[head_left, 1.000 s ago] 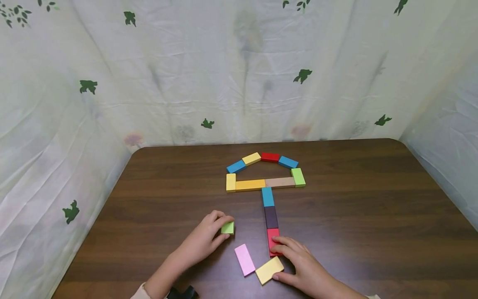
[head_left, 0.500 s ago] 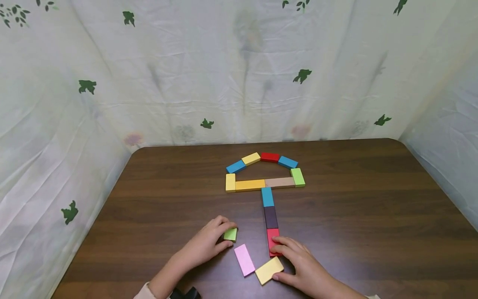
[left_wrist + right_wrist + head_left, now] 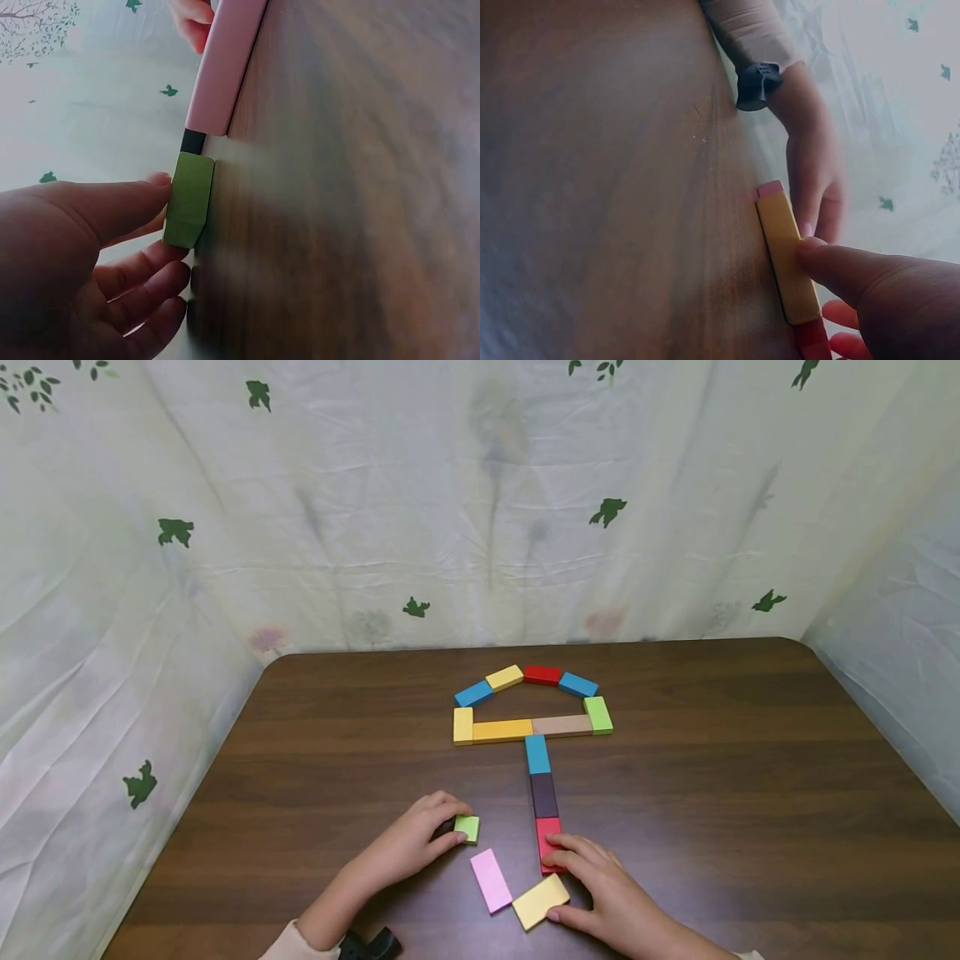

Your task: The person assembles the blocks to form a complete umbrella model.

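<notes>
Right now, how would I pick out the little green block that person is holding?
Start at the umbrella-shaped block pattern on the brown table and follow its stem down to the near red block. Left of that, the left hand pinches the small green block. It is shorter than the pink block and pale yellow block lying nearby.

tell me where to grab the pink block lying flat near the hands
Probably by its two long edges, coming from above. The pink block lies flat on the table, so only its thin sides offer purchase; its far end and long sides look open, while the yellow block touches its near corner.
</notes>
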`<state>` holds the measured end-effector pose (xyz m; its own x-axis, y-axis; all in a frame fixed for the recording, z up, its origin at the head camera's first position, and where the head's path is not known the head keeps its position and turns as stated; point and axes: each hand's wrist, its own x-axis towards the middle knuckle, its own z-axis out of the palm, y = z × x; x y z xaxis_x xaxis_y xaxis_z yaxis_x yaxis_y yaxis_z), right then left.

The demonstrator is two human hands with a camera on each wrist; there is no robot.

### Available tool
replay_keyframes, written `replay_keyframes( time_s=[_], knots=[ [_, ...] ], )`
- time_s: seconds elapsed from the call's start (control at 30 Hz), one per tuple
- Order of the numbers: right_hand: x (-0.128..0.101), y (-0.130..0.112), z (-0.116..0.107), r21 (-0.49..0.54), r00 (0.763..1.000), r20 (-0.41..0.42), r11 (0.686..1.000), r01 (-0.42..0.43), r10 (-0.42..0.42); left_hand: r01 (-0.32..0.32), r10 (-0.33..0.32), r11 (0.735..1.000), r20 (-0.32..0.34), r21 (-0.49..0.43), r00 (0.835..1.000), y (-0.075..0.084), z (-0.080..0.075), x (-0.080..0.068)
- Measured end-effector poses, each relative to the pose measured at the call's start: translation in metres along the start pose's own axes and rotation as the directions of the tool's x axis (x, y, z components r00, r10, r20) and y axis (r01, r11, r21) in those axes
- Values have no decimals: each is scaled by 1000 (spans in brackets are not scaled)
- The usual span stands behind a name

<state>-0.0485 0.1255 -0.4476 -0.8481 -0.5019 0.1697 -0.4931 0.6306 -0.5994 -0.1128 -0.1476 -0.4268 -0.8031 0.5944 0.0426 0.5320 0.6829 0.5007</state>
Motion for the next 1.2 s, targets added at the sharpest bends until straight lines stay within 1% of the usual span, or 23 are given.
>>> replay_keyframes(
  time_s=[0.2, 0.37, 0.5, 0.97, 1.13, 1.2],
  knots=[
    [1, 0, 0, -7, 1000, 5, 1000, -7, 7, -11, 11, 1000, 8, 26, 1000, 3, 1, 5],
    [1, 0, 0, -10, 1000, -8, 1000, 19, -19, -4, 3, 999, 20, 40, 1000, 6, 2, 6],
    [1, 0, 0, -12, 1000, -13, 1000, 23, -24, -4, 3, 999, 24, 42, 1000, 7, 2, 7],
    [2, -1, 0, 4, 1000, 24, 1000, -11, 11, -5, 1, 998, 60, 60, 998, 11, 3, 5],
    [2, -2, -1, 5, 1000, 26, 1000, -9, 8, -3, -1, 997, 57, 71, 998, 13, 3, 4],
    [2, -3, -3, 6, 1000, 22, 1000, -11, 11, -3, 0, 997, 45, 72, 999, 13, 2, 4]
  ],
)
